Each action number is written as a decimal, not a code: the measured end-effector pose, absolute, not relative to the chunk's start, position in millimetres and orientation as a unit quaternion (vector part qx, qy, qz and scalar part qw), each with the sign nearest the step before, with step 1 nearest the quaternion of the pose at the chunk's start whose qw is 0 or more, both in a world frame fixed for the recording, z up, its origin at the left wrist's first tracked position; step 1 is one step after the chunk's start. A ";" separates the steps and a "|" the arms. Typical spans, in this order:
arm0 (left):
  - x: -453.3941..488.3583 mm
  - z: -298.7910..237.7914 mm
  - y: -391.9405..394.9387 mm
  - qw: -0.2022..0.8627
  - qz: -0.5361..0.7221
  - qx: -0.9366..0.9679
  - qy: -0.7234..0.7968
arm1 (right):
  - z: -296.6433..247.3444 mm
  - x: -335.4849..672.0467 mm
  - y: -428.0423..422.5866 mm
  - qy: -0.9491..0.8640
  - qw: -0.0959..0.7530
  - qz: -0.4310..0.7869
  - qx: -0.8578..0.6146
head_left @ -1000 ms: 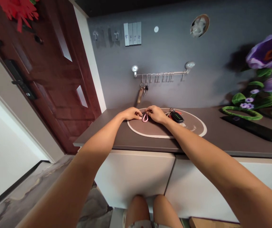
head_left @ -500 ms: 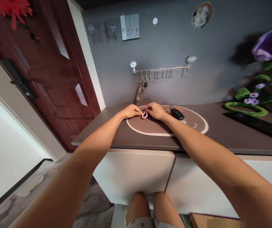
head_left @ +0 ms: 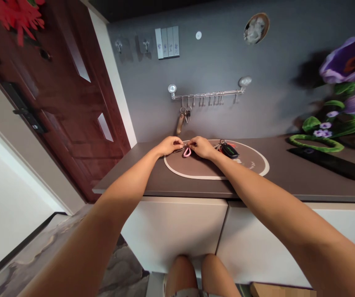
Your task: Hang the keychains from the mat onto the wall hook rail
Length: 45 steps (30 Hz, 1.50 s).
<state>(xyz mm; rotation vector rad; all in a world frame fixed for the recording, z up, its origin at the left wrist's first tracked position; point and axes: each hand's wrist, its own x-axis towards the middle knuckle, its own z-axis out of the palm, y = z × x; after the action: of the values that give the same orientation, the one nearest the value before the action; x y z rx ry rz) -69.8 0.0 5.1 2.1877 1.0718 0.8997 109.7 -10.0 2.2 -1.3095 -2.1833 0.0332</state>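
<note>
My left hand (head_left: 169,145): fingertips pinched on one end of the pink clip (head_left: 186,152)
My right hand (head_left: 200,147): pinching the same clip's other side
Clip's place: between my hands, over the oval mat (head_left: 214,175), car key (head_left: 230,151) just right

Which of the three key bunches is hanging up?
The tan-tagged bunch on the hook rail; the black-fob bunch lies on the mat, the pink-clip bunch is between left hand and right hand.

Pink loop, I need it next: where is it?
Head view, mid-frame: the pink loop is held between left hand and right hand over the oval mat, left of the black key fob.
</note>
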 end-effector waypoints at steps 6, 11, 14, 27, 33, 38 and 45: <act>-67.5 9.2 -3.0 0.374 0.391 0.756 0.369 | 3.7 109.8 -13.8 -0.825 0.297 0.021 -0.481; -65.2 11.8 -3.5 0.445 0.432 0.690 0.372 | 6.5 107.8 -18.4 -0.817 0.345 0.042 -0.460; -64.8 13.4 -4.5 0.482 0.445 0.660 0.365 | 8.4 105.5 -21.6 -0.799 0.406 0.098 -0.433; -63.5 12.5 -4.0 0.492 0.450 0.661 0.344 | 10.2 103.2 -25.6 -0.796 0.450 0.137 -0.381; -63.7 11.4 -1.9 0.496 0.461 0.651 0.343 | 10.0 105.6 -23.2 -0.791 0.463 0.104 -0.386; -62.6 10.6 -2.5 0.512 0.467 0.643 0.325 | 9.5 106.6 -21.1 -0.781 0.476 0.124 -0.384; -56.9 14.0 -8.4 0.494 0.475 0.658 0.313 | 8.5 108.7 -15.3 -0.745 0.515 0.184 -0.383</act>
<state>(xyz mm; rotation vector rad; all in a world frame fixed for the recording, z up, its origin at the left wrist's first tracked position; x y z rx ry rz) -56.9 -8.4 14.0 1.5961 0.7580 1.1517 108.7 -15.3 8.5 -0.9195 -1.7903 0.4412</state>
